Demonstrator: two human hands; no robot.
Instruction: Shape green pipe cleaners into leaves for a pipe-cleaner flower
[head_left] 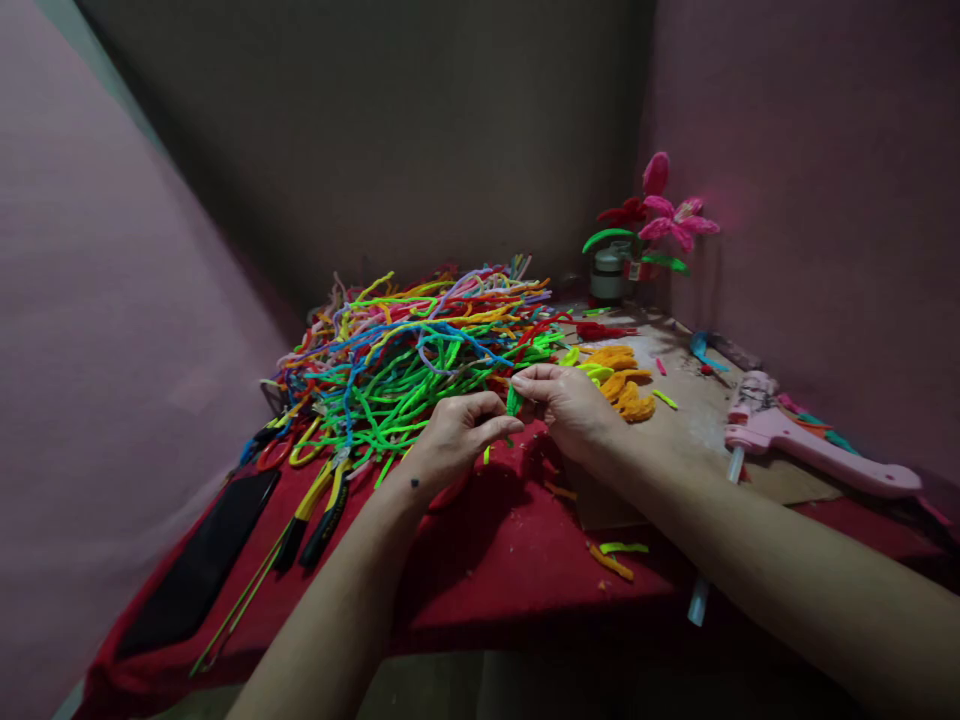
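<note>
Between my two hands is a short bent piece of green pipe cleaner point(514, 400), held over the front of the table. My right hand point(566, 405) pinches its upper end between thumb and fingers. From the other side my left hand point(469, 425) closes on it with thumb and forefinger. Just behind the hands lies a large heap of pipe cleaners point(420, 350) in many colours, green ones nearest. Orange pipe cleaner petals point(619, 375) and some yellow-green ones point(592, 370) rest right behind my right hand.
Yellow-and-black pliers point(326, 505) and a black phone point(202, 560) lie at the left. On the right, a pink glue gun point(817, 440) with a glue stick sits on cardboard point(697, 400). A pink pipe cleaner flower point(680, 220) stands in a jar point(607, 275) at the back.
</note>
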